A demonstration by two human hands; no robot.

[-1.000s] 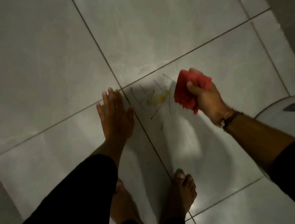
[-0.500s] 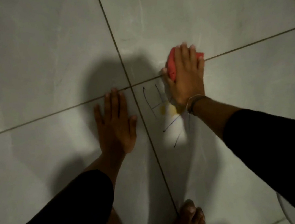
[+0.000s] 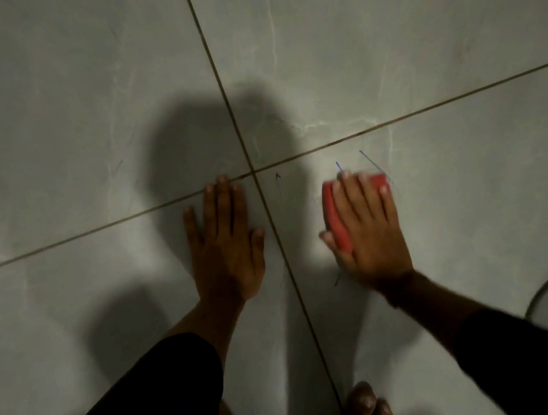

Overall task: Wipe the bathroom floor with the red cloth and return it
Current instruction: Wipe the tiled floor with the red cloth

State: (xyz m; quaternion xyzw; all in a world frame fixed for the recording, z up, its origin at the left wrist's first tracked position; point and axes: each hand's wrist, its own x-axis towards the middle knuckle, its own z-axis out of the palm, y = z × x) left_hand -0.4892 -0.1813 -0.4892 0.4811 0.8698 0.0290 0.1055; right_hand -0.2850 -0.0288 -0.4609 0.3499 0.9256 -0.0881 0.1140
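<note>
1. Since half a second ago the right hand [image 3: 368,230] has drawn the red cloth [image 3: 336,220] back toward the person, off the grout line [image 3: 393,120] and down onto the near-right tile; the yellow smear seen there before no longer shows.
2. The right hand lies flat on the cloth, fingers spread over it and thumb hooked along its left edge, pressing it to the floor [image 3: 79,93].
3. A few thin pen lines [image 3: 372,160] show just beyond the fingertips (slightly blurred).
4. The left hand [image 3: 225,244] is open, palm flat on the neighbouring tile, fingertips at the grout line.
5. A bare foot [image 3: 366,409] stands at the bottom edge.
</note>
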